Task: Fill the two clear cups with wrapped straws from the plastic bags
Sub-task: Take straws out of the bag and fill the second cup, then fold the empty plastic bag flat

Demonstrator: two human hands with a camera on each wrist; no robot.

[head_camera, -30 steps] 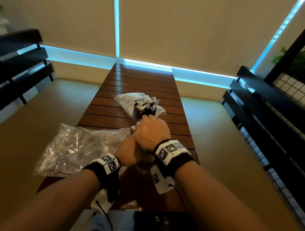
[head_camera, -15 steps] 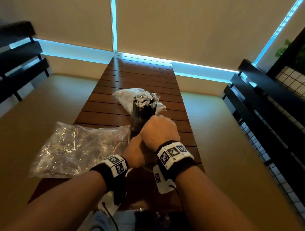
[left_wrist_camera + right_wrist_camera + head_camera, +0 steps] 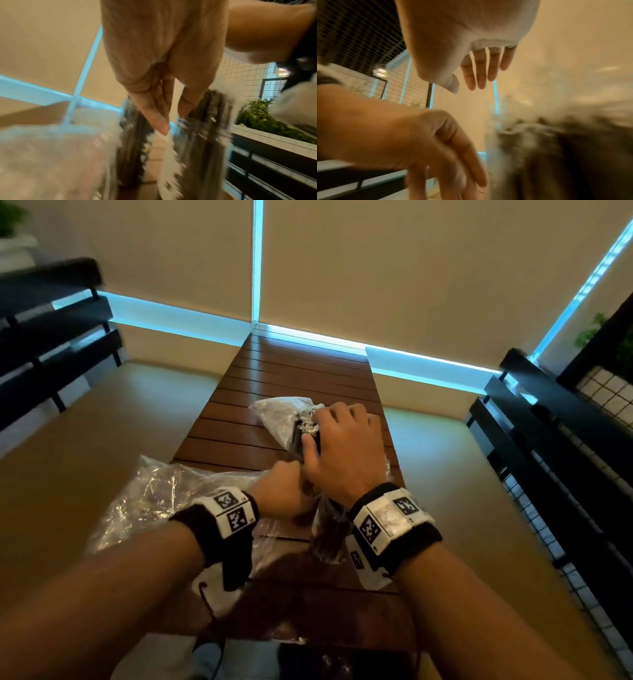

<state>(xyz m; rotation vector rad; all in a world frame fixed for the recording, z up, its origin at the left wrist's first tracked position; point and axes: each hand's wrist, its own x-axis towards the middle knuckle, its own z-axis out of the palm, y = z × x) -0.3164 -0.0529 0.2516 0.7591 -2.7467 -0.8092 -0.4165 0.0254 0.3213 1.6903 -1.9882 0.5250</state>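
A bundle of dark wrapped straws (image 3: 305,433) stands upright in a clear cup (image 3: 329,537) on the slatted wooden table (image 3: 301,371). My right hand (image 3: 342,440) lies over the straws' tops, fingers straight and spread, thumb against the bundle's side; in the right wrist view its fingers (image 3: 481,73) hold nothing. My left hand (image 3: 281,491) is lower at the bundle's left. In the blurred left wrist view its straight fingers (image 3: 157,116) reach down between two dark straw bundles (image 3: 202,142). The second cup is hidden.
A large crumpled clear plastic bag (image 3: 154,501) lies at the table's left edge. A smaller clear bag (image 3: 281,416) sits behind the straws. Dark slatted benches (image 3: 555,460) flank the table. Bare slats stretch beyond to the wall.
My right hand has let go of the bundle's middle and slid up to its tops with the fingers now spread. The left hand stays low beside the cup.
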